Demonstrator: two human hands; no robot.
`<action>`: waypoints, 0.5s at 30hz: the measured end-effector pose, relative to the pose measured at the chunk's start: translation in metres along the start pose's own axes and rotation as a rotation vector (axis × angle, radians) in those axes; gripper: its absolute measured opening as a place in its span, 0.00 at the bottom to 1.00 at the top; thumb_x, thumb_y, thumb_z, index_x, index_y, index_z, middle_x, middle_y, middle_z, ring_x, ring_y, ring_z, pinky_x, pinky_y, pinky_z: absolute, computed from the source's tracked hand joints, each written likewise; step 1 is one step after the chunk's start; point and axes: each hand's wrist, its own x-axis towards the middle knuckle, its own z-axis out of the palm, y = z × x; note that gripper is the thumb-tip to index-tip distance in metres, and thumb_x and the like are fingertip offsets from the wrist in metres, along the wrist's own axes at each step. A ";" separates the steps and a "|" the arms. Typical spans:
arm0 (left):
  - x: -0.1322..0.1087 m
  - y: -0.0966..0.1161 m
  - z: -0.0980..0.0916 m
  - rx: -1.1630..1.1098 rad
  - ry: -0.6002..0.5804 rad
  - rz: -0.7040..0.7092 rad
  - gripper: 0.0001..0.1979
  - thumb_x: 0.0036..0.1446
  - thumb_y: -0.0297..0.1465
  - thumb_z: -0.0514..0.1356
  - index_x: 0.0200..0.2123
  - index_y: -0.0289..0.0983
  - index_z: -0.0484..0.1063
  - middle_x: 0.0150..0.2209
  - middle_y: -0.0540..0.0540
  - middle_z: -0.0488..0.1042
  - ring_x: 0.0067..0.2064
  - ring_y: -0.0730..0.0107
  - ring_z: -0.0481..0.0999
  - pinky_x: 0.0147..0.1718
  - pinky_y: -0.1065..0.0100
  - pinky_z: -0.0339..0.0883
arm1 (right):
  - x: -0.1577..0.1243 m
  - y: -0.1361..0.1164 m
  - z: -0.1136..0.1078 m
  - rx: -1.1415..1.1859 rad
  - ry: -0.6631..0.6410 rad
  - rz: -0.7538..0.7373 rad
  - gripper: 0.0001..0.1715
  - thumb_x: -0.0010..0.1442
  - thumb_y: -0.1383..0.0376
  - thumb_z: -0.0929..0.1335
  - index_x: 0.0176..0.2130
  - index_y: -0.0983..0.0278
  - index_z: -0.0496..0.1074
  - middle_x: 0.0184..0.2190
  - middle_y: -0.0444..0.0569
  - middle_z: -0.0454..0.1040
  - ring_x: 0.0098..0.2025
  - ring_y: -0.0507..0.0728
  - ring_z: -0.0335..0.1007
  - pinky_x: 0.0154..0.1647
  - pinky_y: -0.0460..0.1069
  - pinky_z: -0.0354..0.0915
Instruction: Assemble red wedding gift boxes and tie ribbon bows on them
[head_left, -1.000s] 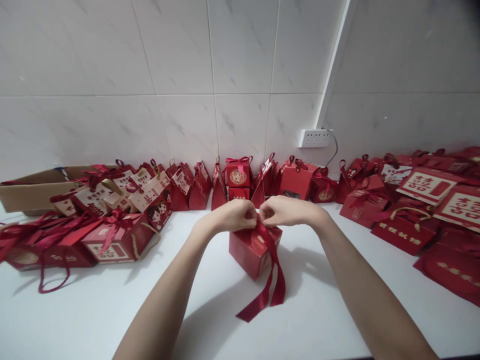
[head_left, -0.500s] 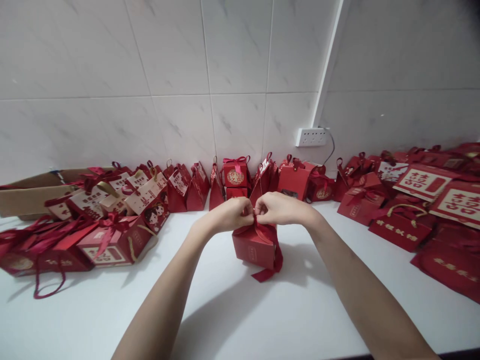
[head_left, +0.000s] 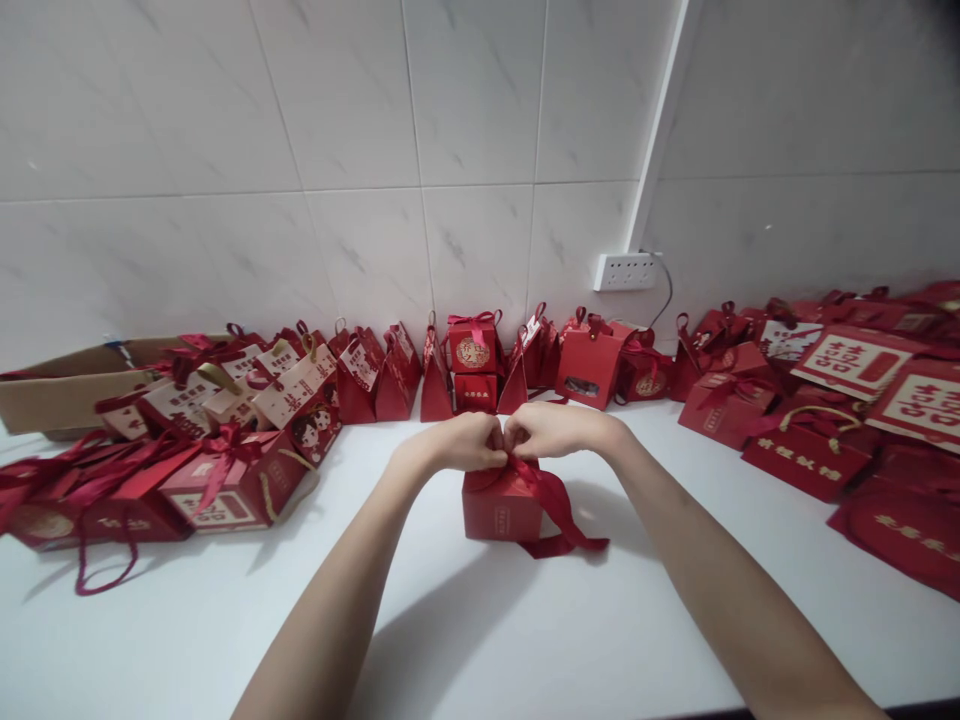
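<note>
A small red gift box [head_left: 501,508] stands on the white table in front of me. A red ribbon [head_left: 559,510] is at its top, one length trailing down the right side onto the table. My left hand [head_left: 474,440] is closed at the top of the box, fingertips pinching the ribbon. Against it, my right hand [head_left: 551,430] is closed too, its fingers pinching the ribbon at the same spot. The fingers cover the knot area, so its shape is hidden.
Red gift boxes [head_left: 474,350] line the tiled wall. More boxes [head_left: 225,480] and a cardboard carton [head_left: 64,400] are at the left. A pile of red boxes [head_left: 855,365] fills the right side. A white socket strip [head_left: 624,272] is on the wall.
Both hands have dropped slightly, still together on the ribbon. The box has turned a little, and the ribbon's loose length now spreads further right on the table.
</note>
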 end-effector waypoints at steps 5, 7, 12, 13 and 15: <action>-0.001 0.001 -0.002 0.011 -0.037 0.021 0.04 0.45 0.30 0.54 0.22 0.37 0.64 0.20 0.53 0.64 0.21 0.76 0.59 0.18 0.72 0.50 | 0.000 -0.001 0.002 -0.020 0.008 -0.017 0.05 0.47 0.68 0.61 0.25 0.64 0.66 0.20 0.43 0.65 0.22 0.50 0.58 0.20 0.45 0.50; -0.003 0.002 -0.004 0.026 -0.019 0.018 0.03 0.47 0.30 0.53 0.24 0.37 0.64 0.22 0.52 0.67 0.22 0.75 0.61 0.20 0.72 0.52 | 0.000 0.001 0.001 -0.004 0.011 -0.024 0.04 0.46 0.68 0.62 0.27 0.64 0.66 0.22 0.42 0.66 0.23 0.50 0.58 0.21 0.45 0.50; -0.007 0.007 -0.008 0.094 0.050 -0.025 0.07 0.55 0.32 0.49 0.31 0.36 0.63 0.29 0.46 0.71 0.26 0.71 0.66 0.23 0.71 0.55 | 0.002 0.011 -0.002 0.111 0.006 -0.111 0.09 0.47 0.69 0.62 0.32 0.65 0.67 0.28 0.45 0.69 0.29 0.50 0.62 0.27 0.44 0.56; -0.007 0.008 -0.008 0.109 0.057 -0.035 0.07 0.55 0.32 0.48 0.32 0.36 0.63 0.29 0.45 0.72 0.26 0.70 0.67 0.23 0.71 0.55 | 0.003 0.013 -0.002 0.141 0.003 -0.128 0.09 0.47 0.69 0.62 0.32 0.65 0.67 0.29 0.45 0.69 0.29 0.50 0.62 0.28 0.44 0.56; -0.007 0.009 -0.007 0.135 0.064 -0.046 0.07 0.56 0.32 0.47 0.33 0.36 0.63 0.30 0.43 0.73 0.26 0.68 0.69 0.23 0.70 0.54 | 0.006 0.015 -0.001 0.179 0.004 -0.126 0.08 0.48 0.69 0.61 0.32 0.66 0.67 0.27 0.43 0.68 0.28 0.50 0.61 0.27 0.44 0.56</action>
